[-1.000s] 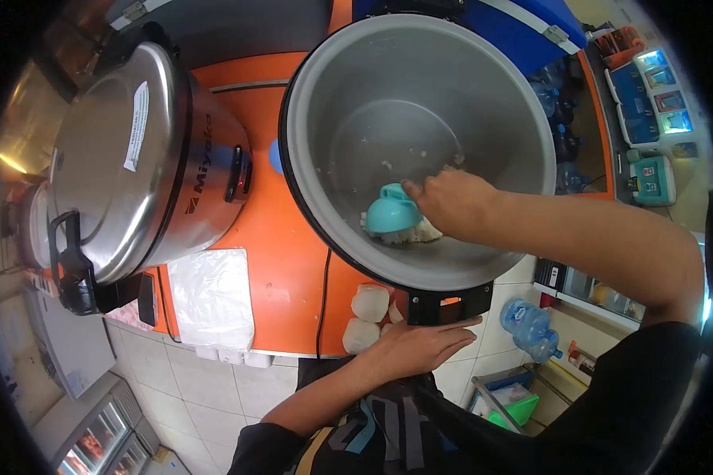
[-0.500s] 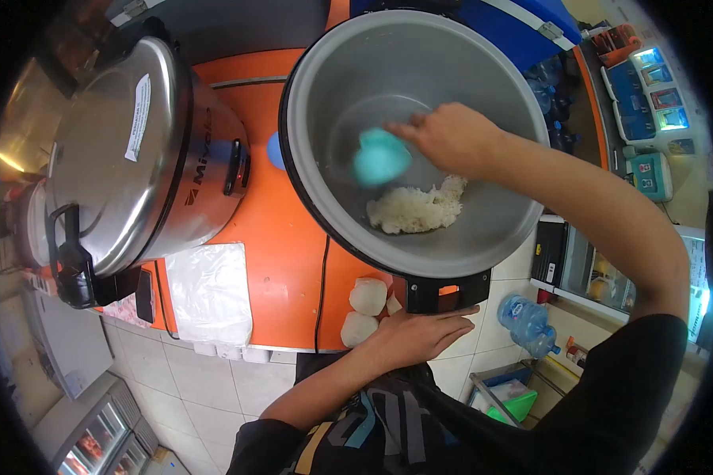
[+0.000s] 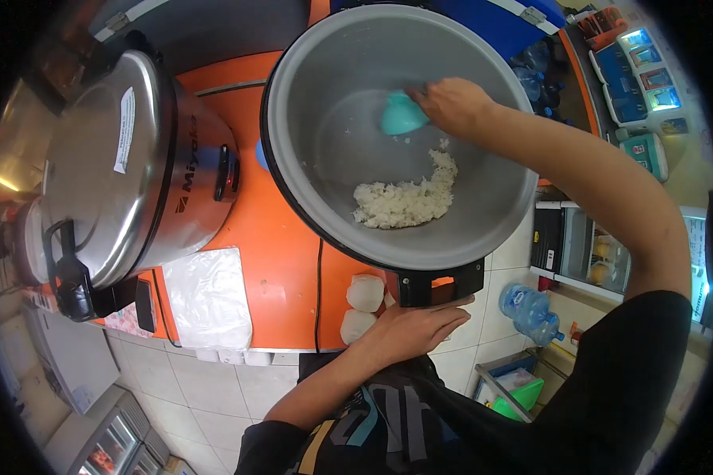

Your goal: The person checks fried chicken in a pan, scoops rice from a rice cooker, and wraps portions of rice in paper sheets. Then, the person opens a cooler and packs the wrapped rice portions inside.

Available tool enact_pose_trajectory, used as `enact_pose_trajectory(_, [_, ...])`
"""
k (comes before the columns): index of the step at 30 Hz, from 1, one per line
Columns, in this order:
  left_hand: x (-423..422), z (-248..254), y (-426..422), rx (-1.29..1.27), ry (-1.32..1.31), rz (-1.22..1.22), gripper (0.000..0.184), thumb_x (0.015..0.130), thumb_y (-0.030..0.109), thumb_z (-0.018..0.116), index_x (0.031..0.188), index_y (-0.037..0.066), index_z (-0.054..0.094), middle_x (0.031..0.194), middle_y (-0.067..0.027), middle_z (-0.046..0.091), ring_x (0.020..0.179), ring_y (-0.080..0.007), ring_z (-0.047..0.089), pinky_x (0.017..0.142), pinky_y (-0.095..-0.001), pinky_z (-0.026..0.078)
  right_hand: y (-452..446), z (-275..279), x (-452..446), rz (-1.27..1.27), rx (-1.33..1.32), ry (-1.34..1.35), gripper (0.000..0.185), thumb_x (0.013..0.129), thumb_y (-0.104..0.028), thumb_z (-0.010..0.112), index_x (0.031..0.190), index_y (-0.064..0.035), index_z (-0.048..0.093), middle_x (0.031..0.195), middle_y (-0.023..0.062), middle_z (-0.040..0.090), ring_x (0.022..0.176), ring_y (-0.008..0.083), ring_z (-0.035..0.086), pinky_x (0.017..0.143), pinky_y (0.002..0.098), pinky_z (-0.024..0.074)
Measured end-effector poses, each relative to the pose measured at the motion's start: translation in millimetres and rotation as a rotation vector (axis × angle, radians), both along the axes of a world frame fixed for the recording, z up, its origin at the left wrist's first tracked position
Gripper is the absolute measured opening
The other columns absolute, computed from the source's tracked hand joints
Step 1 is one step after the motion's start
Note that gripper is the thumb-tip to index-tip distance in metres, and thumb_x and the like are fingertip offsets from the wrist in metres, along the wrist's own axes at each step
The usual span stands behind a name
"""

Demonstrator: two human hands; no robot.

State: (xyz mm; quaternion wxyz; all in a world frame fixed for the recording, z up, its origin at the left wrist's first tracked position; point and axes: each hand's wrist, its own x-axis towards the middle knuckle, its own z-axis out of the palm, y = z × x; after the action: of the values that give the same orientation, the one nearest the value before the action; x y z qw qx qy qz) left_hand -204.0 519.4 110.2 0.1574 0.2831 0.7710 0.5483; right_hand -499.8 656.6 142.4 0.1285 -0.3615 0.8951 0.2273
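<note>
My right hand (image 3: 454, 104) is closed round the end of a teal rice scoop (image 3: 404, 115), inside a large grey pot (image 3: 309, 87) with a black outer rim. A curved heap of cooked white rice (image 3: 408, 199) lies on the pot's near side, with loose grains about it. The scoop is near the pot floor, apart from the main heap; whether it touches the floor I cannot tell. My left hand (image 3: 412, 331) rests against the underside of the pot's black handle (image 3: 440, 286), its visible fingers stretched out flat.
A steel rice cooker (image 3: 146, 158) with its lid down stands left on the orange table (image 3: 281, 293). Near the table's front edge are a clear plastic bag (image 3: 207, 297), a phone (image 3: 145, 305) and white rolls (image 3: 359, 323). A large water bottle (image 3: 531, 313) is on the right.
My right hand and the scoop have moved toward the pot's far side, away from the heap. More of the rice shows, trailing up its right end. My left hand stays at the handle.
</note>
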Motion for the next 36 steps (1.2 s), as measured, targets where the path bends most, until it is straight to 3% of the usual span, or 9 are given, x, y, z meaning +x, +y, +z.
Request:
enact_pose_trajectory(7, [-1, 5, 2, 0.027, -0.015, 0.042, 0.017, 0.093, 0.023, 0.059, 0.102, 0.012, 0.069, 0.117, 0.0015, 0.068, 0.084, -0.0207, 0.070, 0.065, -0.0349, 0.057, 13, 14, 39, 0.098, 0.214, -0.032, 0.015, 0.082, -0.010, 0.061, 0.093, -0.0085, 0.072, 0.087, 0.0094, 0.071, 0.085, 0.0240, 0.070, 0.070, 0.0359, 0.0565])
enact_pose_trajectory(10, [0, 4, 4, 0.031, -0.025, 0.060, 0.018, 0.094, 0.025, 0.057, 0.101, 0.012, 0.067, 0.114, 0.0010, 0.069, 0.081, -0.0219, 0.070, 0.063, -0.0360, 0.057, 11, -5, 14, 0.080, 0.234, 0.085, 0.031, 0.088, -0.014, 0.057, 0.118, -0.0103, 0.065, 0.079, 0.0113, 0.068, 0.077, 0.0268, 0.069, 0.068, 0.0372, 0.0556])
enact_pose_trajectory(13, [0, 1, 6, 0.071, 0.027, 0.090, 0.018, 0.096, 0.026, 0.056, 0.100, 0.012, 0.066, 0.111, -0.0002, 0.070, 0.079, -0.0234, 0.070, 0.060, -0.0367, 0.057, 3, 8, 17, 0.160, 0.452, -0.024, 0.024, 0.085, -0.010, 0.059, 0.105, -0.0083, 0.071, 0.084, 0.0105, 0.071, 0.081, 0.0269, 0.070, 0.071, 0.0365, 0.0555])
enact_pose_trajectory(16, [3, -6, 7, 0.011, -0.005, 0.046, 0.019, 0.097, 0.028, 0.054, 0.101, 0.013, 0.065, 0.105, -0.0023, 0.071, 0.077, -0.0248, 0.070, 0.059, -0.0376, 0.057, 5, 12, 43, -0.042, 0.465, -0.222, 0.019, 0.084, -0.018, 0.063, 0.097, -0.0108, 0.075, 0.100, 0.0107, 0.071, 0.097, 0.0238, 0.068, 0.075, 0.0394, 0.0554])
enact_pose_trajectory(19, [2, -6, 8, 0.030, 0.018, 0.053, 0.020, 0.097, 0.029, 0.052, 0.102, 0.014, 0.065, 0.098, -0.0043, 0.071, 0.076, -0.0260, 0.069, 0.058, -0.0384, 0.057, -7, 6, 48, -0.189, 0.426, -0.282, 0.017, 0.079, -0.005, 0.057, 0.083, -0.0035, 0.074, 0.092, 0.0133, 0.072, 0.083, 0.0282, 0.071, 0.072, 0.0377, 0.0558])
enact_pose_trajectory(21, [1, -6, 12, 0.069, 0.070, 0.083, 0.021, 0.098, 0.030, 0.052, 0.103, 0.014, 0.064, 0.095, -0.0049, 0.071, 0.075, -0.0266, 0.069, 0.057, -0.0388, 0.056, -18, -2, 37, -0.483, 0.704, -0.634, 0.017, 0.078, -0.006, 0.056, 0.082, -0.0014, 0.072, 0.085, 0.0143, 0.070, 0.072, 0.0285, 0.069, 0.069, 0.0416, 0.0553])
enact_pose_trajectory(31, [0, -5, 7, 0.026, 0.034, 0.026, 0.021, 0.098, 0.028, 0.051, 0.099, 0.012, 0.064, 0.092, -0.0060, 0.071, 0.075, -0.0266, 0.069, 0.056, -0.0384, 0.056, -54, 9, 55, -0.103, 0.464, -0.596, 0.022, 0.077, -0.014, 0.053, 0.073, 0.0001, 0.070, 0.071, 0.0143, 0.068, 0.065, 0.0258, 0.065, 0.060, 0.0432, 0.0504])
enact_pose_trajectory(34, [-2, -6, 8, 0.097, 0.136, 0.078, 0.020, 0.098, 0.027, 0.051, 0.096, 0.011, 0.064, 0.091, -0.0054, 0.071, 0.075, -0.0259, 0.069, 0.058, -0.0369, 0.056, -66, -1, 47, -0.226, 0.706, -0.774, 0.020, 0.080, -0.015, 0.052, 0.076, 0.0001, 0.065, 0.069, 0.0114, 0.064, 0.062, 0.0233, 0.062, 0.056, 0.0394, 0.0480])
enact_pose_trajectory(36, [-4, 1, 5, 0.093, 0.132, 0.076, 0.020, 0.097, 0.027, 0.052, 0.094, 0.011, 0.064, 0.096, -0.0047, 0.071, 0.077, -0.0252, 0.069, 0.059, -0.0363, 0.056, -46, -26, 28, -1.203, 0.397, -1.049, 0.014, 0.083, -0.011, 0.050, 0.077, -0.0018, 0.059, 0.065, 0.0064, 0.056, 0.058, 0.0190, 0.056, 0.052, 0.0325, 0.0446])
